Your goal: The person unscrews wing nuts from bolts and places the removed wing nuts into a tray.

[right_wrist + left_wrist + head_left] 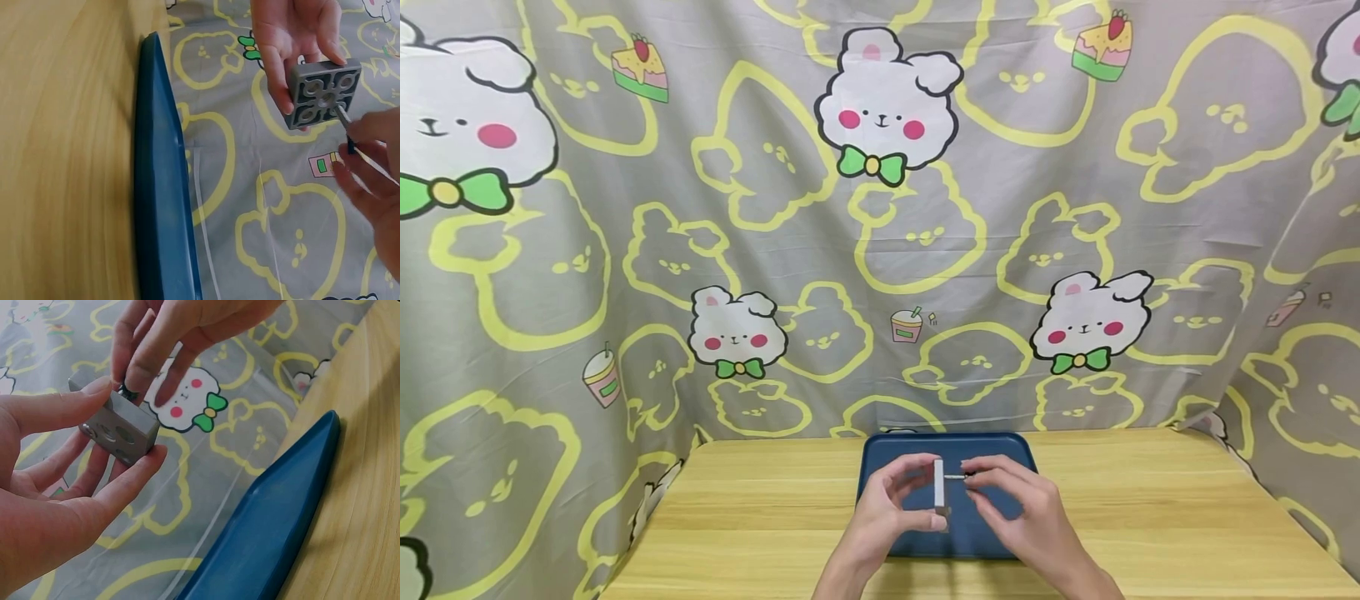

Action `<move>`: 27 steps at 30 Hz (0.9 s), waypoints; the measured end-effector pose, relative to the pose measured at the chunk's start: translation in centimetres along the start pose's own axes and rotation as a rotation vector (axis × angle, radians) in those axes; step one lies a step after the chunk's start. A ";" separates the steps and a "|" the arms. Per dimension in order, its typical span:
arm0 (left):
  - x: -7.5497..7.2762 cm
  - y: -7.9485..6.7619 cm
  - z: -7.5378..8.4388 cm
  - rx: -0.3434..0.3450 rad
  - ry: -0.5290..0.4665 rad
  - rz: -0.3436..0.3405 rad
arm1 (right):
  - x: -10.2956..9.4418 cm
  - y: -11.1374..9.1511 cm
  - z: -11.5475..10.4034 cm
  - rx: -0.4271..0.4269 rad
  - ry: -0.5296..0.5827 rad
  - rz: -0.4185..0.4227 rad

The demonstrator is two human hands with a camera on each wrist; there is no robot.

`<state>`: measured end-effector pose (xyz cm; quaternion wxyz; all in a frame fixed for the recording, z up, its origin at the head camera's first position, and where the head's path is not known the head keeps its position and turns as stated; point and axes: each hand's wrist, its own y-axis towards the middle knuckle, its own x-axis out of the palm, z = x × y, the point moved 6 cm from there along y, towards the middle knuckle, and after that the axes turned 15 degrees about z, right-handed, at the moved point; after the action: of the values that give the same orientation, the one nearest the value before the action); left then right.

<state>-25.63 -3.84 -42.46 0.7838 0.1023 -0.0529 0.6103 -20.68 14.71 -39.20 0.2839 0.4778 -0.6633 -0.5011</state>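
My left hand (883, 521) holds a grey square block (939, 485) on edge between thumb and fingers, over the blue tray. In the right wrist view the block (327, 97) shows a ribbed face with a round hole in the middle and one near each corner. My right hand (1033, 508) pinches a thin silver shaft (955, 477) with a dark end, to the right of the block. The shaft (343, 115) meets the ribbed face near a lower corner hole. How deep its tip sits I cannot tell. Fingers partly cover the dark end.
The blue tray (917, 546) with a raised rim lies on the wooden table (760, 517), below both hands. A grey curtain (820, 250) with rabbit prints hangs behind the table and along its sides.
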 end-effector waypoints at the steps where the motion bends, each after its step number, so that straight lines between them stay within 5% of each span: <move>1: 0.0 0.0 0.0 0.003 0.002 0.003 | 0.0 0.0 0.1 0.034 0.013 -0.007; 8: 0.1 -0.1 0.2 0.025 0.008 0.010 | -0.5 0.0 1.2 0.390 0.044 0.002; 17: 0.7 -0.3 0.4 0.063 0.069 0.003 | 0.0 -1.8 3.9 1.000 0.135 -0.035; 21: 1.0 -0.4 0.4 0.072 0.097 0.013 | 0.0 -2.2 4.4 1.095 0.171 -0.051; 27: 1.2 -0.5 0.3 0.071 0.131 0.031 | 0.0 -2.3 4.5 1.115 0.218 -0.087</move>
<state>-24.89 -2.91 -41.99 0.7720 0.0890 0.0186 0.6291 -23.68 16.34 -42.90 0.0347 0.6311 -0.7742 -0.0344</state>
